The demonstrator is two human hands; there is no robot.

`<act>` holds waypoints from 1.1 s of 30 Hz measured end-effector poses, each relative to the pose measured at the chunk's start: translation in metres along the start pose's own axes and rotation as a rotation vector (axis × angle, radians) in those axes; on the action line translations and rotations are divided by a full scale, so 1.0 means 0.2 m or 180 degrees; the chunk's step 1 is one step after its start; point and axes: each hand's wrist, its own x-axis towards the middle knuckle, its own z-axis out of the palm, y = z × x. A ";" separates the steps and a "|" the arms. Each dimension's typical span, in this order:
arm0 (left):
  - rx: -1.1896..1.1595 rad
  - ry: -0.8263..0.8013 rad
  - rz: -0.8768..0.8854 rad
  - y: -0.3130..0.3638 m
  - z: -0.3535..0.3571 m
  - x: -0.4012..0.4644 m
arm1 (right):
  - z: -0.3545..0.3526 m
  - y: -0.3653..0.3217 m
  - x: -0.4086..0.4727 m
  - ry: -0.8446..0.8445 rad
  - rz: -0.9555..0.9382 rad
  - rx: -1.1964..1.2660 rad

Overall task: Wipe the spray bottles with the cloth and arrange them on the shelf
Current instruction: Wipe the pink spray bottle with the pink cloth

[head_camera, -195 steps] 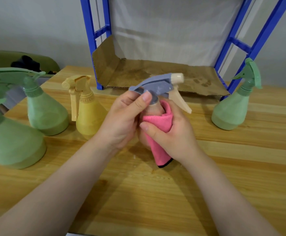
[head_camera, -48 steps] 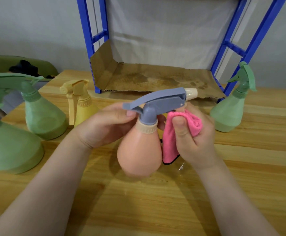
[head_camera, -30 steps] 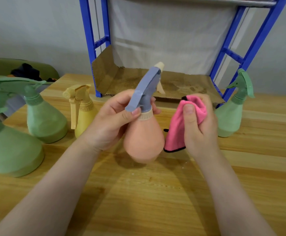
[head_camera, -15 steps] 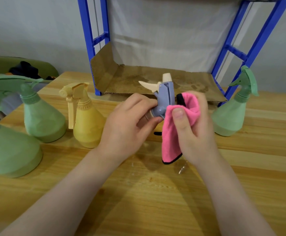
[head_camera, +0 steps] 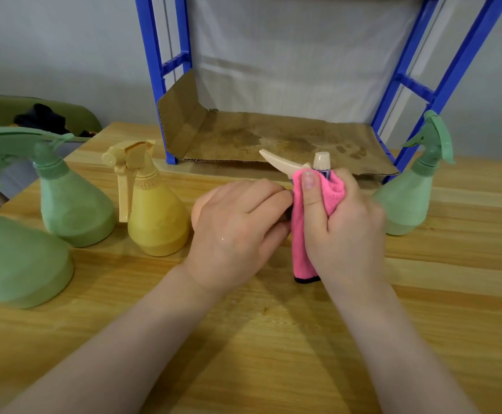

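Over the counter, just before the shelf, the left hand curls round the peach spray bottle, seemingly light, smooth plastic best gripped at the neck, while the right hand pinches the soft pink cloth round its sprayer head.

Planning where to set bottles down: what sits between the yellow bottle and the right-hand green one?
In the head view: both hands, left and right, gripping the pink bottle and pink cloth.
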 end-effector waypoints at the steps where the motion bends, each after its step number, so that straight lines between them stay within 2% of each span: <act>1: 0.0016 -0.0005 -0.0001 0.00 0.00 0.00 | 0.00 0.00 0.00 0.0013 -0.0021 -0.0095; 10: -0.0082 0.0186 -0.0326 -0.01 -0.01 0.00 | 0.03 -0.04 -0.03 -0.0405 0.0335 0.0511; 14: -0.0075 0.0148 -0.0395 -0.02 -0.01 0.00 | 0.04 -0.02 -0.03 -0.0479 0.0270 -0.0021; 17: -0.0186 0.0154 -0.0326 -0.05 0.00 0.00 | 0.03 0.00 -0.02 -0.0661 0.0215 -0.0072; 19: -0.0371 0.0154 -0.0325 -0.05 0.00 0.00 | 0.02 -0.01 -0.01 -0.0853 0.0434 0.0256; 26: -0.1005 0.0378 -0.0521 -0.06 -0.03 0.02 | -0.06 -0.10 0.02 -0.1429 0.1758 0.2570; 29: -0.1032 0.0379 -0.0557 -0.06 -0.03 0.02 | -0.08 -0.08 0.03 -0.1747 0.2073 0.2984; 33: -0.1006 0.0433 -0.0707 -0.08 -0.01 0.01 | -0.08 -0.07 0.04 -0.2165 0.2197 0.3312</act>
